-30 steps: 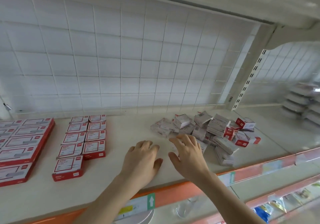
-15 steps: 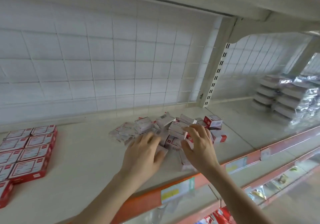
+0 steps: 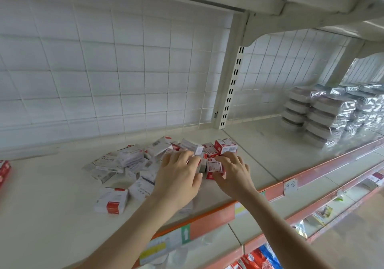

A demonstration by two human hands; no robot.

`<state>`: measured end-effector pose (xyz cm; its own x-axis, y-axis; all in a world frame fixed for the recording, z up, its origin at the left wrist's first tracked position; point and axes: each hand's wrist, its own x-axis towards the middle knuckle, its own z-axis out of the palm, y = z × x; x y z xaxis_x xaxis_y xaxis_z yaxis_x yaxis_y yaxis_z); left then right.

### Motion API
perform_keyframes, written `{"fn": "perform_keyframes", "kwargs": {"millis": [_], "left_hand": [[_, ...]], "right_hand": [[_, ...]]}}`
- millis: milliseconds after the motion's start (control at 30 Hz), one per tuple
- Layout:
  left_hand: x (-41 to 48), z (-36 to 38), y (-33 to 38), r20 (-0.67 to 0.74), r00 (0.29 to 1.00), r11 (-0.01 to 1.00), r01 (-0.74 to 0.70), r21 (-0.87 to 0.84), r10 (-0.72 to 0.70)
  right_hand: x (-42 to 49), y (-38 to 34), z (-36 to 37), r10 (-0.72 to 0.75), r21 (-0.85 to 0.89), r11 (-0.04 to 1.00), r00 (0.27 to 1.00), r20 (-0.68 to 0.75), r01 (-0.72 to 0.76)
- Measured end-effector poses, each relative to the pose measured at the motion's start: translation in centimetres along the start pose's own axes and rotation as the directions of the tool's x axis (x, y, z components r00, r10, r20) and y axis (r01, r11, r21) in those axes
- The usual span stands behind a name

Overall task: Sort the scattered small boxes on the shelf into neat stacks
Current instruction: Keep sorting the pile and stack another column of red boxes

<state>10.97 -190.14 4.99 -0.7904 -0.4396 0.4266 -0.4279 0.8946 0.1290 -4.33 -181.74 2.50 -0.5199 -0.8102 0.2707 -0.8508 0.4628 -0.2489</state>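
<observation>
When pulling from a heap like this, best to lift one box clear before squaring it up, not drag it through the rest. Head view, centre of frame: right hand (image 3: 232, 175) pinching a red-and-white box (image 3: 214, 167) between thumb and fingers (image 3: 226, 158), at the near right edge of the pile (image 3: 133, 160). Left hand (image 3: 178, 177) just beside it, palm down, fingers bent over neighbouring boxes; can't tell whether actually gripping one or only resting on top, knuckles in the way. Would flip the label face up, line up the red end, then start a stack on bare shelf (image 3: 52, 210) toward lower left rather than on the mess. Worth steadying the pile with the left while lifting, what with the upright box (image 3: 225, 146) just behind the hands, probably easy to tip. About the boxes: small cardboard, white with a red end and a printed label, lying every which way, one stray box (image 3: 111, 200) out front at lower left.
</observation>
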Motion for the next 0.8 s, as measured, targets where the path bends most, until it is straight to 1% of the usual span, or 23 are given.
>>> {"fn": "perform_keyframes", "kwargs": {"millis": [67, 167, 233, 400, 633, 800], "left_hand": [[0.8, 0.1, 1.0, 0.133, 0.99, 0.997, 0.036, 0.063, -0.045], [1.6, 0.6, 1.6, 0.203, 0.968, 0.978, 0.111, 0.176, -0.146], [1.7, 0.9, 1.9, 0.219, 0.958, 0.968, 0.136, 0.21, -0.183], [1.9, 0.8, 2.6, 0.219, 0.947, 0.951, 0.181, 0.25, -0.237], [1.7, 0.5, 3.6, 0.155, 0.934, 0.926, 0.275, 0.26, -0.321], [1.6, 0.3, 3.6, 0.124, 0.935, 0.912, 0.284, 0.296, -0.331]], "right_hand": [[0.4, 0.3, 0.0, -0.035, -0.005, 0.999, 0.998, 0.047, 0.035], [0.8, 0.7, 0.4, -0.116, -0.02, 0.993, 0.989, 0.09, 0.118], [0.8, 0.8, 0.7, -0.143, -0.027, 0.989, 0.985, 0.095, 0.146], [0.8, 1.4, 0.8, -0.156, 0.002, 0.988, 0.984, 0.087, 0.156], [0.4, 1.8, 0.8, -0.148, 0.147, 0.978, 0.989, -0.003, 0.147], [-0.1, 1.6, 0.5, -0.126, 0.237, 0.963, 0.992, -0.027, 0.129]]}}
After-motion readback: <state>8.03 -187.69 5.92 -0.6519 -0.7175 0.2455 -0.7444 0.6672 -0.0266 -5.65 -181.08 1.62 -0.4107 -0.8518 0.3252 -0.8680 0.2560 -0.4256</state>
